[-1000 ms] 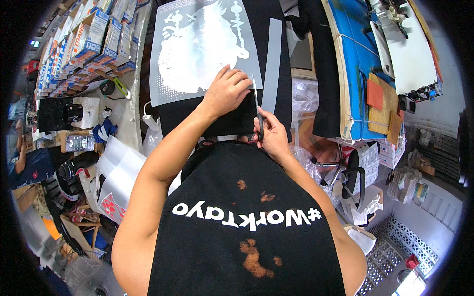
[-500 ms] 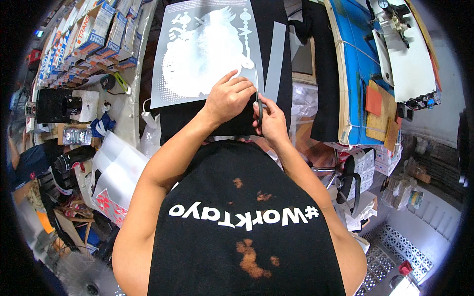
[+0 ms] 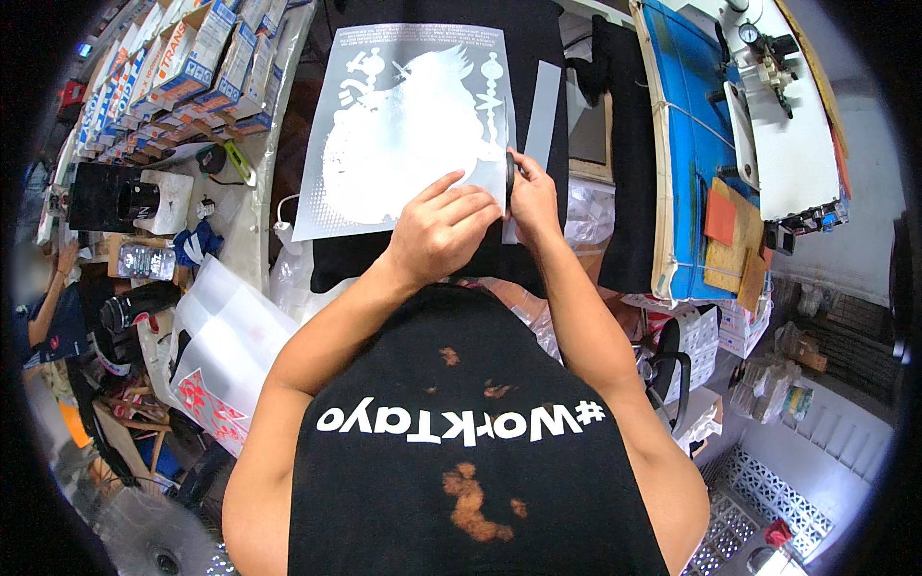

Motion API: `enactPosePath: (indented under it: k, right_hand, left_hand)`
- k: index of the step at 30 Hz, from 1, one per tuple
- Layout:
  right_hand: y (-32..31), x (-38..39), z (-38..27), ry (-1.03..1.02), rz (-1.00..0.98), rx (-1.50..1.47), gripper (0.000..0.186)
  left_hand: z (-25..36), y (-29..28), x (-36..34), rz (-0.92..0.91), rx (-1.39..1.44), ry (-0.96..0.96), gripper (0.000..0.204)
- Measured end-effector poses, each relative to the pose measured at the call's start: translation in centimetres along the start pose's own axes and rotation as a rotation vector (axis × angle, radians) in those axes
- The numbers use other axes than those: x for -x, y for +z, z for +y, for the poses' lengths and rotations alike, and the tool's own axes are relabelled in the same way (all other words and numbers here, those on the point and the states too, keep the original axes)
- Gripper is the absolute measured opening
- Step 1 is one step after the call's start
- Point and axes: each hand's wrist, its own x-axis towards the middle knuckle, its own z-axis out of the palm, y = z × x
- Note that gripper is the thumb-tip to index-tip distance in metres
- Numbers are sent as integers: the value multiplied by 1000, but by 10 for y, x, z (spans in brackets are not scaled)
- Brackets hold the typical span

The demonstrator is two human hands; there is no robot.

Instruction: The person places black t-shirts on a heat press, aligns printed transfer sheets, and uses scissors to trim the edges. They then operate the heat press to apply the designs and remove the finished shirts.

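Observation:
A translucent grey film sheet (image 3: 322,125) with a large white printed design lies on black cloth (image 3: 360,261) in front of me. My left hand (image 3: 444,228) rests on the sheet's near right corner, fingers stretched out. In my right hand (image 3: 534,200) is a pair of dark-handled scissors (image 3: 510,175), upright along the sheet's right edge; its blades are thin and partly lost against the film. A narrow grey strip (image 3: 544,110) lies on the cloth just right of that edge, its near end passing behind my right hand.
Boxes (image 3: 182,72) crowd a side table on the left, with a green-handled cutter (image 3: 239,165) near its edge. To the right stands a blue board (image 3: 687,144) bearing an orange piece (image 3: 720,213). A clear plastic sheet (image 3: 235,331) hangs at my left. Another person's arm (image 3: 53,298) shows far left.
My right hand and the scissors have moved farther up along the sheet's right edge. My left hand stays by the near corner, and the whole view has shifted slightly.

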Motion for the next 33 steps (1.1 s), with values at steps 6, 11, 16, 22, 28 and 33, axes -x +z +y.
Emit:
enactPosePath:
  k: [6,11,16,22,28,33]
  right_hand:
    - [4,-23,-8,-30,-1,7,40]
    - [4,-39,-12,-22,21,14,41]
    - [6,-71,-33,-23,10,10,38]
    - [3,-93,-35,-51,17,81,45]
    - [-55,-83,-31,-745,496,1001,49]
    - [-124,-18,-12,-336,204,528,50]
  left_hand:
    - [10,-10,3,17,1,14,13]
    - [15,-17,4,29,28,14,14]
    - [31,-32,14,-17,48,23,14]
    - [32,-40,36,-348,-27,-319,42]
    - [-65,-13,42,-373,-528,-712,80]
    - [-145,-25,20,-311,-680,-420,64]
